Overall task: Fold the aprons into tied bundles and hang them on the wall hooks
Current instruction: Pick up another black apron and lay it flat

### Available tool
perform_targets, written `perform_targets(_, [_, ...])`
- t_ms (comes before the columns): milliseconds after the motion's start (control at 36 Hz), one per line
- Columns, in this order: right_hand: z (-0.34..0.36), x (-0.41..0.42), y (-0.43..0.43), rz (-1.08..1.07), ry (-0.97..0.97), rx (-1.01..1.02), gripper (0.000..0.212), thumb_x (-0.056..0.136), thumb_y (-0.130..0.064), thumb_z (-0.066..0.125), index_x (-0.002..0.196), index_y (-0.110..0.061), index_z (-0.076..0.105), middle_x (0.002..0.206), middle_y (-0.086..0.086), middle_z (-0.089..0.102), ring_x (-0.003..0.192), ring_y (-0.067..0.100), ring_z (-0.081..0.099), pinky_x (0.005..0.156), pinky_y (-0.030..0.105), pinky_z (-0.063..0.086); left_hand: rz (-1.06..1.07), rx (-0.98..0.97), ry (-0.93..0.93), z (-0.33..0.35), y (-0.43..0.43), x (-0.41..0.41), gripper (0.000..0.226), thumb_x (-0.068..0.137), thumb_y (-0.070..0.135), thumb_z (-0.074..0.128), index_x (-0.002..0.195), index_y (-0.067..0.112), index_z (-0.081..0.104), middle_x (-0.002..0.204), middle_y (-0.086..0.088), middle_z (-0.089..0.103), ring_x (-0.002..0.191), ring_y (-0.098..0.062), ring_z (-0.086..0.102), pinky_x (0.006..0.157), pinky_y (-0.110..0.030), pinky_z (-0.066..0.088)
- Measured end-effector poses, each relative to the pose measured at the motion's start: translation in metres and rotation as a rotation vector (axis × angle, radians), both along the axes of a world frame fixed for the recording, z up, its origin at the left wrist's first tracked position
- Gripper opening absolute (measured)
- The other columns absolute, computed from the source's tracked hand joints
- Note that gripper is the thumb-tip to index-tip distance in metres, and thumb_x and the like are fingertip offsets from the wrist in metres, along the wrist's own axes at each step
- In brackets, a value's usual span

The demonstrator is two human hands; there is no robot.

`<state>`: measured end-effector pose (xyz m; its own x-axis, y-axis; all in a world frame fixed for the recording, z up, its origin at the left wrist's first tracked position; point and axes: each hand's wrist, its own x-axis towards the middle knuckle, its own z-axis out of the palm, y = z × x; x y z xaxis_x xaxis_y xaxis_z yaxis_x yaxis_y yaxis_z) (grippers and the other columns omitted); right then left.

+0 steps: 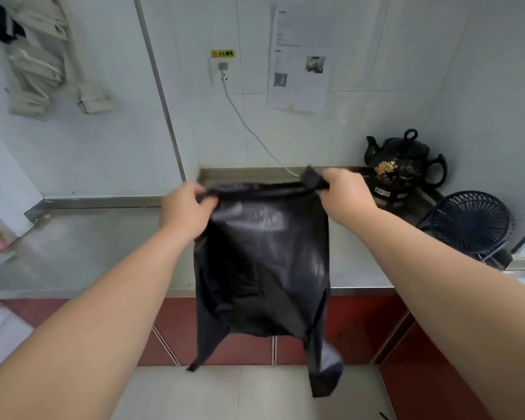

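A black apron (264, 262) hangs in the air in front of the steel counter, stretched flat between both hands. My left hand (185, 207) grips its top left corner. My right hand (343, 192) pinches the top right corner, where a short black strap end sticks up. The apron's lower edge and a loose strap dangle down past the counter front toward the floor. Pale beige aprons (43, 65) hang on the wall at the upper left, next to a dark garment (0, 22).
The steel counter (97, 247) runs below the hands along a tiled wall. A black teapot (403, 165) on its base and a small dark fan (467, 225) stand at the right. A white cable (249, 128) drops from a wall socket. Red cabinet fronts (361, 328) lie beneath.
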<state>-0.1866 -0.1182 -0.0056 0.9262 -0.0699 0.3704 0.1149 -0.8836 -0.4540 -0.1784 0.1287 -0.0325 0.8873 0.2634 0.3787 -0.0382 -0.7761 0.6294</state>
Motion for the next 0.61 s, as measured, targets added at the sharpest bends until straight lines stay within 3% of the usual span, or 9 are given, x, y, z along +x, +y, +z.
perform_targets(28, [-0.002,-0.002,0.002,0.018,0.015,-0.012,0.023,0.091,-0.006,0.047,0.108,-0.007,0.063,0.109,0.016,0.064,0.105,0.036,0.055,0.082,0.035,0.045,0.009,0.057,0.059,-0.004,0.001,0.0,0.013,0.088,0.026,0.063,0.092,0.014,0.063,0.091,-0.005,0.064,0.095,-0.027,0.058,0.07,-0.026,0.034])
perform_targets(139, [-0.002,-0.003,0.007,-0.003,-0.032,0.022,0.022,0.094,-0.01,0.044,0.109,-0.004,0.059,0.107,0.017,0.063,0.1,0.036,0.056,0.082,0.041,0.047,0.061,-0.002,-0.14,0.0,-0.003,-0.006,0.018,0.093,0.022,0.054,0.096,0.005,0.058,0.099,-0.015,0.061,0.095,-0.032,0.054,0.068,-0.023,0.028])
perform_targets(222, [-0.001,0.0,0.005,-0.07,0.041,-0.052,0.024,0.097,-0.021,0.042,0.109,-0.004,0.054,0.106,0.017,0.062,0.096,0.038,0.056,0.076,0.041,0.049,0.105,0.199,0.111,0.003,-0.005,-0.007,0.029,0.098,0.031,0.046,0.102,0.004,0.055,0.103,-0.02,0.061,0.096,-0.038,0.053,0.068,-0.032,0.031])
perform_targets(306, [0.002,-0.001,0.004,-0.076,0.061,-0.049,0.023,0.099,-0.024,0.039,0.104,-0.003,0.048,0.1,0.017,0.059,0.087,0.034,0.054,0.067,0.036,0.041,0.107,0.291,0.137,0.008,-0.007,-0.01,0.025,0.1,0.033,0.039,0.091,0.011,0.047,0.092,-0.016,0.058,0.078,-0.031,0.045,0.064,-0.035,0.032])
perform_targets(444, [0.015,0.007,-0.009,-0.054,0.101,0.211,0.012,0.094,-0.012,0.037,0.091,-0.014,0.048,0.088,0.006,0.051,0.074,0.03,0.053,0.064,0.033,0.044,0.067,0.108,0.056,0.026,-0.008,0.001,0.025,0.097,0.023,0.034,0.09,0.011,0.055,0.082,-0.013,0.065,0.076,-0.034,0.064,0.072,-0.04,0.052])
perform_targets(528, [0.014,0.005,-0.017,0.022,0.14,0.559,0.02,0.092,-0.004,0.034,0.095,-0.013,0.051,0.083,0.004,0.054,0.063,0.024,0.057,0.061,0.035,0.055,-0.03,-0.128,0.059,0.028,-0.016,-0.004,0.026,0.099,0.019,0.037,0.105,0.015,0.062,0.072,-0.004,0.065,0.066,-0.023,0.065,0.076,-0.034,0.054])
perform_targets(611, [0.013,0.004,-0.014,0.167,0.152,0.649,0.02,0.093,-0.006,0.036,0.098,-0.013,0.055,0.078,0.001,0.057,0.075,0.019,0.059,0.072,0.037,0.057,-0.074,-0.018,0.082,0.029,-0.03,-0.005,0.025,0.095,0.017,0.039,0.088,0.011,0.062,0.073,0.003,0.066,0.078,-0.022,0.064,0.078,-0.036,0.05])
